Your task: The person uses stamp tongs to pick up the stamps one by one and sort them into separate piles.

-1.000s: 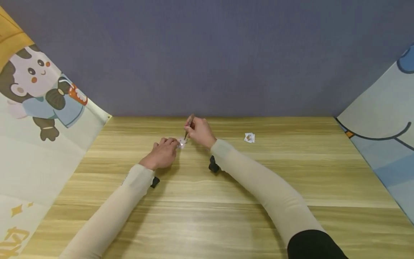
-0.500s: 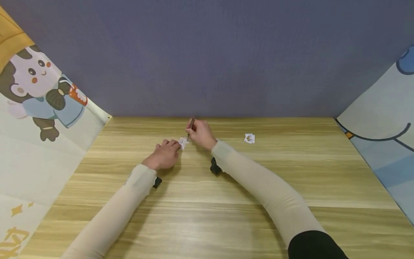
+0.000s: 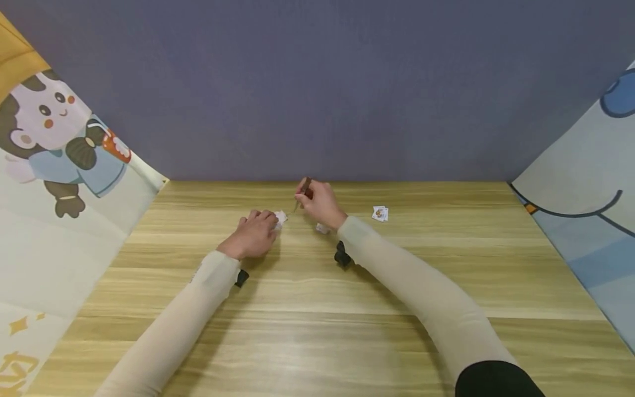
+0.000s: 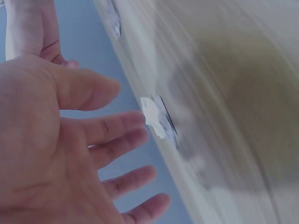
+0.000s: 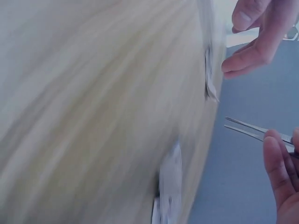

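I can read no text. Left of the table (image 3: 297, 342), the wall panel (image 3: 35, 253) bears an orange character (image 3: 17, 368), illegible to me; near the table's far edge, a paper slip (image 4: 152, 117) bears marks (image 4: 145, 103) too small to read.

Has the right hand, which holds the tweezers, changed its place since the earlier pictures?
Yes. In the head view, the right hand has shifted to the right, closer to the small overlapping white cards lying there.

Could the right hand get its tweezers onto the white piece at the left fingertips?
Probably yes: the right hand holds its tweezers near the white piece, nothing visible between, though in head view the left hand hides part.
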`<state>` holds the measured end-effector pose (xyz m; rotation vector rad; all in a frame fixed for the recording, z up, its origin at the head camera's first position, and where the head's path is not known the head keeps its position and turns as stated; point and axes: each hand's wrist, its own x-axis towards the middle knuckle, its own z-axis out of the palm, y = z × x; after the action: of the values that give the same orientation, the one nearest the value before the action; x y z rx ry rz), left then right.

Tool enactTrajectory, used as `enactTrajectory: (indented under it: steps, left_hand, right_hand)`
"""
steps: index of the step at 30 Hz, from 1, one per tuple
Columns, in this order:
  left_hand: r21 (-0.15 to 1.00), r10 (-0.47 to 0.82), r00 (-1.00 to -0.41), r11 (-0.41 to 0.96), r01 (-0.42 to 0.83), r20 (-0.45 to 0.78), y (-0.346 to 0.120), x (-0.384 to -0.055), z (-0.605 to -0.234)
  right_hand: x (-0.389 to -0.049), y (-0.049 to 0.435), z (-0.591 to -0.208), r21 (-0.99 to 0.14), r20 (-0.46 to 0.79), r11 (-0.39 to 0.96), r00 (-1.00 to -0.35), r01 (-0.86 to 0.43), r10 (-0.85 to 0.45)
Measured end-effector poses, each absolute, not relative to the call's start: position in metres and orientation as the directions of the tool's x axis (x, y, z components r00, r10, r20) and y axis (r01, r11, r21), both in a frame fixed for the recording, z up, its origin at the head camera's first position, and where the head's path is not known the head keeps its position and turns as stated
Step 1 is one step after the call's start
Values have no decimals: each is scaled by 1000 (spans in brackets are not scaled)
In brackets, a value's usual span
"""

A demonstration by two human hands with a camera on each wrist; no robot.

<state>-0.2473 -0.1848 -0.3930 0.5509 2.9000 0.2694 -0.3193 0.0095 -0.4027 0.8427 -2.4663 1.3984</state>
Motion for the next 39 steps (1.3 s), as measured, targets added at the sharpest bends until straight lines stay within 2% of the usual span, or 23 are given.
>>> enactTrajectory:
  steps: [5,11,27,39]
  left_hand:
    - [236,407,-909,895,378,-87,-174,-252,-389]
    - [223,423,-902,890,397,-84,-157,-262,-388]
    - [238,461,-878,874,424,-130,-116,-280,-390]
    - [200,511,-840,856,477,-183,-95,-281,-401]
  right_hand:
    - [-324,28,-398,-752,418,364,-824,-550,-383]
    - [-329,53,-399,-748,431,348,-813,-565,-392]
    - [-336,100,-407,-714,423,415,-820,-564,-386]
    - [-338,114,-414,-745,390,438,-861,-504,-328]
